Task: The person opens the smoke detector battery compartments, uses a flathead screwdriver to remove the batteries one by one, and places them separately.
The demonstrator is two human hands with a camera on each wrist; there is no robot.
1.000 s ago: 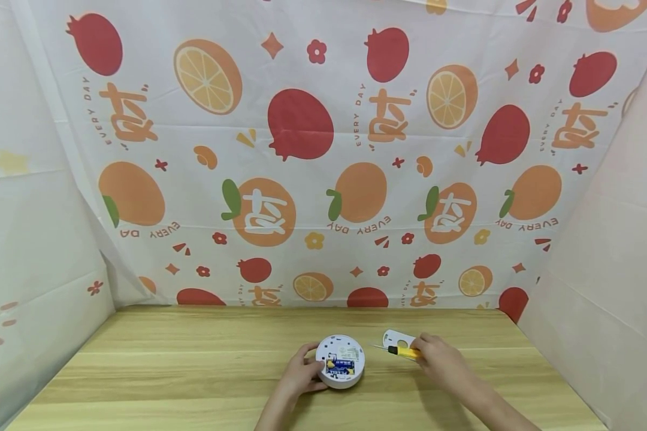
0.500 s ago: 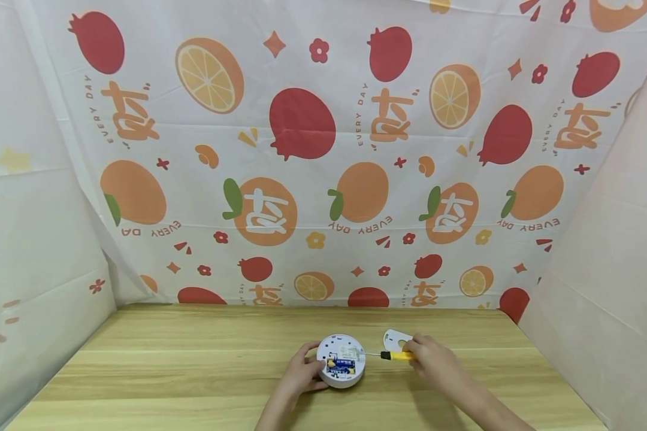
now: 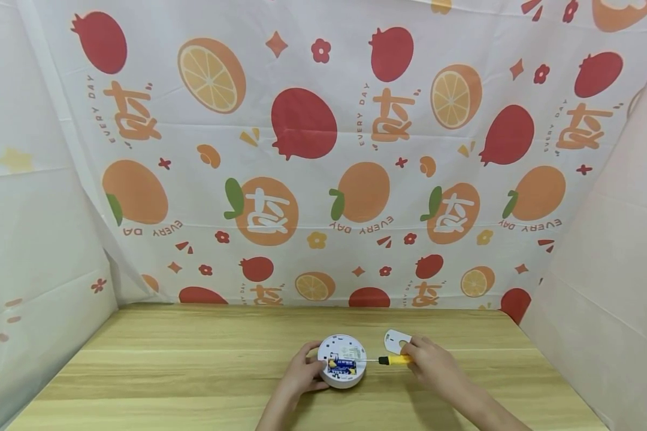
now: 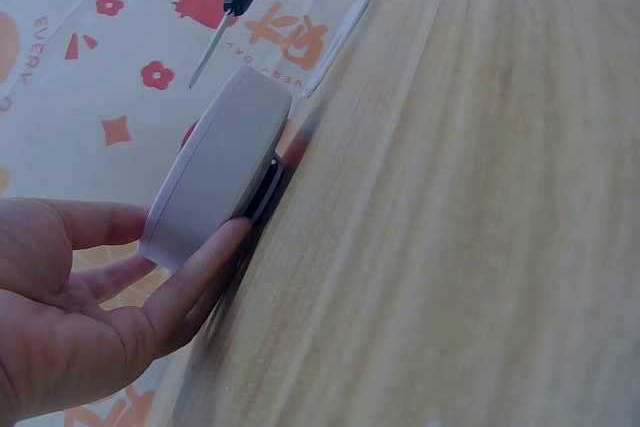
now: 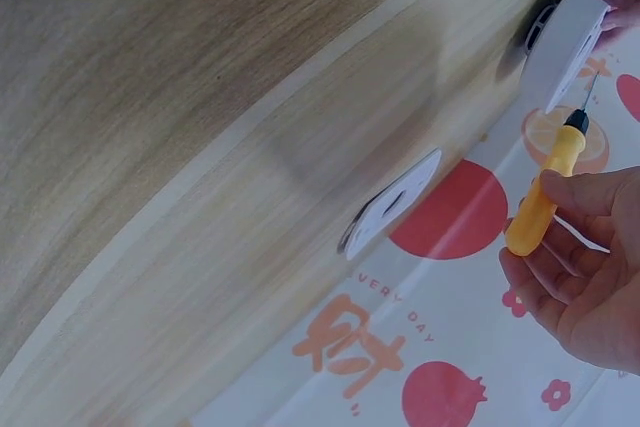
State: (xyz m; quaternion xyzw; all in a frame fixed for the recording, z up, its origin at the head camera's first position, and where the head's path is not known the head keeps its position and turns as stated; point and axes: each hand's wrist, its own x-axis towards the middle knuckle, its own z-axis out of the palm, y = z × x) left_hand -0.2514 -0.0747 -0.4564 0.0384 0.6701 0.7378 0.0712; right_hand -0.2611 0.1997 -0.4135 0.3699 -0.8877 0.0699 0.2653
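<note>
My left hand (image 3: 301, 374) grips a round white smoke alarm (image 3: 344, 343) at its left side, fingers and thumb on its rim. Its back faces up, with blue-and-yellow batteries (image 3: 342, 364) in an open compartment. In the left wrist view the alarm (image 4: 220, 152) stands close over the table on a smaller dark part. My right hand (image 3: 437, 366) holds a yellow-handled screwdriver (image 3: 396, 360), thumb on the handle in the right wrist view. The shaft points left, and its tip overlaps the alarm's back near the batteries in the head view; the left wrist view shows it above the surface.
A flat white plate with holes (image 3: 393, 341) lies on the wooden table (image 3: 205, 365) behind my right hand, which partly covers it. A fruit-print curtain (image 3: 313, 179) hangs along the table's back edge, and pale cloth walls (image 3: 598, 269) rise at both sides.
The screwdriver has moved left and slightly toward me, from right of the alarm to over its back, and has levelled out. My left hand and the alarm stay nearly still.
</note>
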